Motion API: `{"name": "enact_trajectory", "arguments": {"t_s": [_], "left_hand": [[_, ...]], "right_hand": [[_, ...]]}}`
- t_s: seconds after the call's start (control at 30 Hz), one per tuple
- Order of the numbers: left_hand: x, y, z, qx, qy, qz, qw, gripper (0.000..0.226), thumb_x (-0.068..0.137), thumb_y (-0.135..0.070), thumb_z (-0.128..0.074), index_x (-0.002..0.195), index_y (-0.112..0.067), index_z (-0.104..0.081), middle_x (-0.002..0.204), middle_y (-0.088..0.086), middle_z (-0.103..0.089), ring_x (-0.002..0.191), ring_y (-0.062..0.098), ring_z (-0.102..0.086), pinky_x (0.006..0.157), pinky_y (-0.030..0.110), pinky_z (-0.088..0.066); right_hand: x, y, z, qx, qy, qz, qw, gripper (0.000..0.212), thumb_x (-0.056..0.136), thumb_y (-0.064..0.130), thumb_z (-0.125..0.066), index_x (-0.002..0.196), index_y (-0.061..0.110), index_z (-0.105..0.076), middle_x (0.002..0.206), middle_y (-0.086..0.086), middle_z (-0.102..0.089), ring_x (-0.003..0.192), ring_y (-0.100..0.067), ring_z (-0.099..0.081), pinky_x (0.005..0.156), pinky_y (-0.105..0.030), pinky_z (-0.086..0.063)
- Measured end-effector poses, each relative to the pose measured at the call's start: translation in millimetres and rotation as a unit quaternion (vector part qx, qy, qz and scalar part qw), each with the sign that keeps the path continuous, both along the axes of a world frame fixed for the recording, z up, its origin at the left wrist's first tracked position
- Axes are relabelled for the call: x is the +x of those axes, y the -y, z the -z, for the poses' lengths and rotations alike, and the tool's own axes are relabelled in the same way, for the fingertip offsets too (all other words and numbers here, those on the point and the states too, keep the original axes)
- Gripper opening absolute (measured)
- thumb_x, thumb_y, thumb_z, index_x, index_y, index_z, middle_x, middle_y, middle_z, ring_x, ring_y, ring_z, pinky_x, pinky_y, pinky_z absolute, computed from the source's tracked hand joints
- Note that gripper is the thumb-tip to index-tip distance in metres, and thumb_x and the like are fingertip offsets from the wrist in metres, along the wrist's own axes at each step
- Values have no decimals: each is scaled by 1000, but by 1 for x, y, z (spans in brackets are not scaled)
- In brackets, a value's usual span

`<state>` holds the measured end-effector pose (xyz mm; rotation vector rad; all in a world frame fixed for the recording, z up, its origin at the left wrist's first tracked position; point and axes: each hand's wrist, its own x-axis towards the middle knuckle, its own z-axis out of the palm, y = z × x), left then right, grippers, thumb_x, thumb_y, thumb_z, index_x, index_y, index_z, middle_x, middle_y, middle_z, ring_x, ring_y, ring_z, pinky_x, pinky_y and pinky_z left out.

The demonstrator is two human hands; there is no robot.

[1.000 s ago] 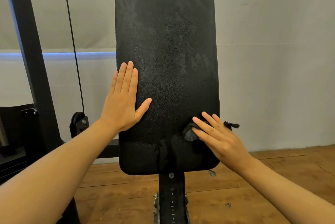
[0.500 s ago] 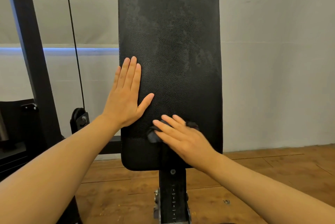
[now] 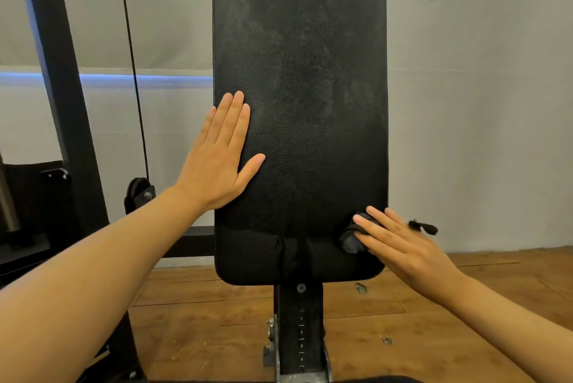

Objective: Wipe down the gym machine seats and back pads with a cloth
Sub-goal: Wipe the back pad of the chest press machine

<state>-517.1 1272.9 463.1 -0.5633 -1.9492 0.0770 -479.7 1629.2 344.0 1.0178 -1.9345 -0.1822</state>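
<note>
A tall black back pad stands upright in the middle, its textured cover streaked with pale smears. My left hand lies flat against the pad's left edge, fingers straight and pointing up. My right hand presses a small dark cloth against the pad's lower right corner with straight fingers. A frayed end of the cloth sticks out past the pad's right edge behind my fingers.
A black adjustment post with a numbered scale holds the pad from below. A black machine upright, a thin cable and a pulley stand at left. Pale wall behind, wooden floor below.
My right hand has slid the cloth from the pad's lower middle back to its lower right corner. My left hand has stayed flat on the left edge.
</note>
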Motion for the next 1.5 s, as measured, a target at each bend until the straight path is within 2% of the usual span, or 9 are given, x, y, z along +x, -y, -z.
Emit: {"name": "enact_trajectory", "arguments": {"t_s": [0.2,0.37,0.67,0.73,0.83,1.0,1.1,1.3,1.5], "left_hand": [[1,-1,-1,-1,11,5,1000,76,101,-51,-24,154,2,-9,163,18,-3,151,30,3,123,44,-1],[4,5,-4,-10,49,13,999,76,101,-50,-25,155,-2,-4,164,14,3,151,25,8,123,42,2],[7,25,-14,-65,71,34,995,74,101,-52,-24,156,-7,-2,164,7,6,151,19,11,122,32,7],[7,23,-12,-59,71,34,995,74,101,-51,-24,156,-6,-3,164,9,5,151,20,11,122,32,8],[6,19,-10,-52,67,26,996,73,102,-49,-26,156,-5,-3,164,10,3,151,21,10,123,35,6],[3,17,-9,-49,48,32,997,72,102,-47,-26,155,-2,-7,164,13,-1,151,25,5,123,40,0],[3,17,-8,-50,43,36,997,71,102,-45,-26,155,-1,-9,164,15,-3,151,26,3,123,41,-1],[4,19,-11,-54,55,42,996,71,103,-46,-27,155,-2,-8,164,14,-2,151,25,4,123,40,0],[3,20,-11,-53,63,46,996,74,101,-50,-29,156,-4,-6,164,11,0,151,23,7,123,39,2]], "right_hand": [[-3,77,-15,-20,-11,-48,999,48,91,0,-63,137,6,-51,152,-10,-38,144,-30,-29,118,-46,-25],[-6,149,-25,12,-7,-82,997,48,89,0,-66,134,7,-54,152,-10,-38,144,-31,-28,120,-45,-20],[6,62,-8,38,18,9,999,88,71,-5,-79,145,15,-36,158,-6,-26,146,-29,-23,120,-44,-20],[8,51,-1,19,11,15,1000,80,78,-1,-74,145,16,-34,156,-5,-27,146,-28,-25,119,-44,-20],[7,61,2,2,4,2,1000,56,93,10,-51,146,15,-34,154,-7,-33,147,-26,-23,121,-40,-16],[2,113,-8,1,-6,-32,999,50,92,3,-59,140,8,-48,154,-9,-34,145,-30,-26,121,-42,-17],[-3,156,-17,25,-27,-63,997,41,94,4,-51,135,6,-55,152,-11,-37,143,-32,-30,120,-44,-17],[-3,184,-21,66,-25,-48,996,44,96,8,-42,139,9,-50,155,-10,-34,145,-31,-26,121,-43,-13],[9,125,-12,90,0,-19,996,59,85,9,-57,142,13,-44,156,-8,-29,145,-29,-25,120,-46,-15]]}}
